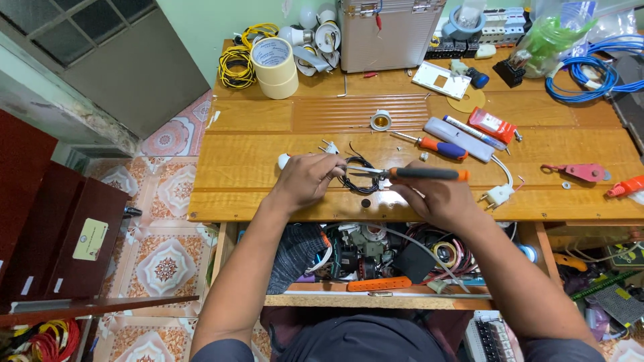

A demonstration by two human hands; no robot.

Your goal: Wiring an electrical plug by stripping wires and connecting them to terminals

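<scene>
Item: small coil of black wire (359, 175) on the wooden table (255, 167), between your hands.
Your left hand (305, 179) presses fingers closed beside the coil; your right hand (433, 199) grips the orange-handled black screwdriver (409, 173), tip over the coil.

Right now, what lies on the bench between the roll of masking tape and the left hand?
In the head view, only bare wooden bench lies between the masking tape and the left hand; a white plug sits just beside that stretch.

Place: home electrical repair bench | Evidence: wooden worktable (268, 167) held screwdrivers (436, 146), wire coils (236, 67), bulbs (315, 33), lamp socket (380, 121), tape rolls (275, 67) | Floor: patterned tiles (168, 261)
</scene>
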